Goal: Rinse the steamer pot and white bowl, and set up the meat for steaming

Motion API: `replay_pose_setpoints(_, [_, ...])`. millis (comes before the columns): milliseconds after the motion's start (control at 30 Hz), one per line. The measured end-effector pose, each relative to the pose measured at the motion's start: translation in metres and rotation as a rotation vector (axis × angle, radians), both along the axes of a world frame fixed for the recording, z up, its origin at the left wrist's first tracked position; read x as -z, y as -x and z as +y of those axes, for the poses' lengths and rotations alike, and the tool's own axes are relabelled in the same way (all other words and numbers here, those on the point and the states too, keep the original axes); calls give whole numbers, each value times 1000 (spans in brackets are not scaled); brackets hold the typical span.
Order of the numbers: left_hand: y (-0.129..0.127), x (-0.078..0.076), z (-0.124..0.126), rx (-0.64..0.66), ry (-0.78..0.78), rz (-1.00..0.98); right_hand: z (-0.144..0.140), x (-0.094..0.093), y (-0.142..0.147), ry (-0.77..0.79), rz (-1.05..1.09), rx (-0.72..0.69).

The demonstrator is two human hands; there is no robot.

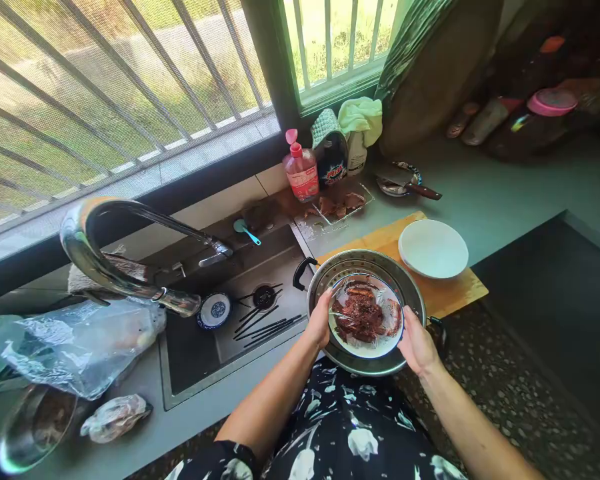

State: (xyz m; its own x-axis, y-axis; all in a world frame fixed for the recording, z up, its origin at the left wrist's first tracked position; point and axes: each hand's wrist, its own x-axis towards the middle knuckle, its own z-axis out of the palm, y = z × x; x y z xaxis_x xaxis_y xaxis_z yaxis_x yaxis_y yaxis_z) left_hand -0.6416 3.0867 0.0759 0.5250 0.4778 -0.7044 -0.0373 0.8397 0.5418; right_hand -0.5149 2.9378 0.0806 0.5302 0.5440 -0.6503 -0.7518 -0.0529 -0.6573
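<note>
Between my two hands is a white plate (353, 345) bearing dark reddish-brown food (363, 313), with what looks like clear plastic film over it. My left hand (321, 320) grips the plate's left rim, fingers hidden beneath. On the opposite rim my right hand (419, 343) is closed, the thumb on the edge. Under and around the plate sits a metal steamer pot (323, 277) with a perforated insert and black side handles. Whether the plate touches the insert I cannot make out. Partly beneath the pot lies a wooden cutting board (460, 297), carrying an empty white bowl (433, 248).
Left of the pot is a sink (190, 360) with chopsticks (270, 330), a small patterned dish (215, 311) and a curved faucet (100, 260). Behind stand a pink soap bottle (303, 177) and other bottles. A knife (423, 191) rests on a dish. Plastic bags (80, 340) lie at left.
</note>
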Motion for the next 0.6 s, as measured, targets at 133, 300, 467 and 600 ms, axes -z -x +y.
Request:
replay_pose_setpoints(133, [3,4,-4,-2,-28,140,-2,10,1,35,23,42])
replay_pose_setpoints(300, [6,6,-8,42,-53,261,-11,28,-1,147,-49,35])
replay_pose_setpoints(467, [6,7,-7,47,-69,305,-13,31,-5,192,-148,-44])
replay_pose_setpoints(600, [6,9,-6,32,-70,297,-10,31,-5,191,-174,-51])
